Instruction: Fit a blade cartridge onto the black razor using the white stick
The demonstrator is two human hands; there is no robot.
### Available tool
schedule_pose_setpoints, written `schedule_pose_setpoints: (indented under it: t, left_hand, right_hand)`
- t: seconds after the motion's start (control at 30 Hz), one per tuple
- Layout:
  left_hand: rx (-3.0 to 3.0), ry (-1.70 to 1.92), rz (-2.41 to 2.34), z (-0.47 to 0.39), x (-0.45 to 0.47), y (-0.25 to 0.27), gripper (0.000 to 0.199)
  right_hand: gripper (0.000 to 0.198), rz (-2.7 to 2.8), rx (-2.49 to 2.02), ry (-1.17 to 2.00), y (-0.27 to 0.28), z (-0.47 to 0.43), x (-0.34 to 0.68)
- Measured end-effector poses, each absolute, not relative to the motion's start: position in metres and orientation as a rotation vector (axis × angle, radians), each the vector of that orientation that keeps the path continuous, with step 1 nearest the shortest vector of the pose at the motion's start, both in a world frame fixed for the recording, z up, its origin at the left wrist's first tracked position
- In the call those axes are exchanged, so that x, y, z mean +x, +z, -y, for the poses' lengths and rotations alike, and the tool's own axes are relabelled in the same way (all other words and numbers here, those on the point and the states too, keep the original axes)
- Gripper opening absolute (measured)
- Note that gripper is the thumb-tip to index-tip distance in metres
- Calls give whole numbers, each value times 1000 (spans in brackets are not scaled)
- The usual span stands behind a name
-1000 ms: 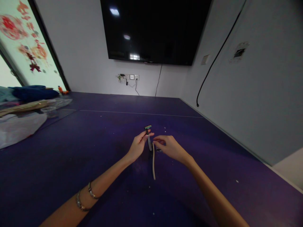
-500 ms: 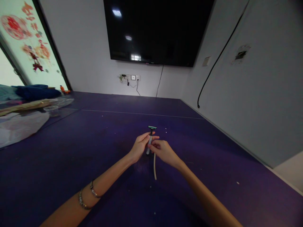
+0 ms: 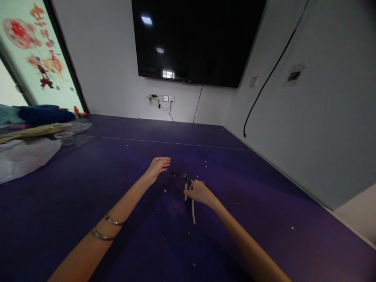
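A razor (image 3: 186, 188) with a pale grey and black handle is pinched by its handle between the fingers of my right hand (image 3: 199, 192). Its head points away from me, low over the purple surface. Beside it a thin cream-coloured strip (image 3: 193, 211) runs toward me, partly hidden under my right hand. My left hand (image 3: 158, 168) is apart from the razor, off to its left, fingers stretched out and holding nothing. Between my left hand and the razor head lies a small dark piece (image 3: 175, 174), too small to name.
The purple surface (image 3: 141, 243) carries several white specks. At the left lie a white plastic bag (image 3: 29, 158), a clear cup (image 3: 65, 138) and folded blue cloth (image 3: 45, 114). A black cable (image 3: 268, 76) hangs along the right wall. A television (image 3: 199, 43) is on the far wall.
My left hand has let go of the razor and moved left, its fingers now spread. My right hand has lowered the razor toward me, and its head has turned. The dark piece has come into view.
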State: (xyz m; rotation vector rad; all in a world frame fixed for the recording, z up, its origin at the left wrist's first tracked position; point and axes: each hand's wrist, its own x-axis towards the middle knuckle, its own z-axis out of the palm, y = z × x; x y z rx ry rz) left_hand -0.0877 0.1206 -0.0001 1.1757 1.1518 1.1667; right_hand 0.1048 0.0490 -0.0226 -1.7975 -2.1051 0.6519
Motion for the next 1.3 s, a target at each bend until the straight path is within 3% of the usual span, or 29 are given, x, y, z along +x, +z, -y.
schedule_pose_setpoints:
  t: [0.5,0.7,0.9,1.1,1.3]
  left_hand:
    - [1352,1053,-1287,-121,-91,0,31]
    - [1794,959,-1487,-132,-86,-26,34]
    - [1987,963,-1555,-131,-79,-53,35]
    - [2275,736,-1675,-133,-68,-67,23]
    - [2332,727,-1818,-133,-55,-70,30]
  right_hand:
    - [19,2202,-1842,769,-35,-58,93]
    - [15,2216,-1776,746,-25,-53,99]
    - [28,2126,-1757,740,-8,-44,129]
    - [29,2012,-1847,768,0,-43,163]
    - [27,1999,-1841,723,4,-42,177]
